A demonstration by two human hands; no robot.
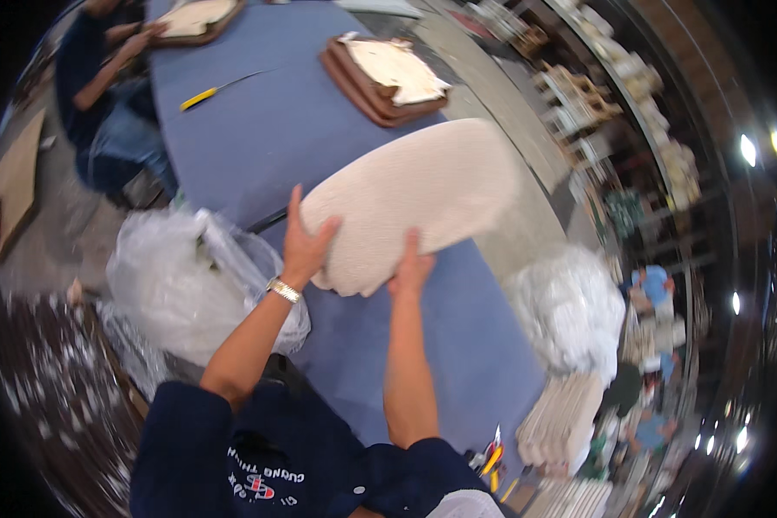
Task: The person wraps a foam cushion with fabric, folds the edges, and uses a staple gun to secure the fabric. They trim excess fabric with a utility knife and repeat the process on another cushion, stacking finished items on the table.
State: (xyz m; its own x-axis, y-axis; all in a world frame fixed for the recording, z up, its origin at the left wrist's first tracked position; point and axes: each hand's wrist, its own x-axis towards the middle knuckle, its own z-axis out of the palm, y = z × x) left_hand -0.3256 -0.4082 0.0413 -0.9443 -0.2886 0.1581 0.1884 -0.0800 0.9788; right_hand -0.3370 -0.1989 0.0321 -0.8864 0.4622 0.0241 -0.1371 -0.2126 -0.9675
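A large cream oval cushion pad (423, 194) with a ribbed fabric face is lifted off the blue table (259, 129). My left hand (305, 243) grips its near left edge, fingers spread over the fabric; a metal watch is on that wrist. My right hand (412, 266) holds the pad's near lower edge with the fingers pressed against it. Both forearms come up from my dark blue sleeves at the bottom.
A stack of brown boards topped with a cream piece (388, 73) lies farther back. A yellow-handled knife (220, 89) lies on the table. Another person (104, 78) works at the far left end. Clear plastic bags (190, 281) sit left; a white bundle (570, 306) and stacked pads (561, 423) lie right.
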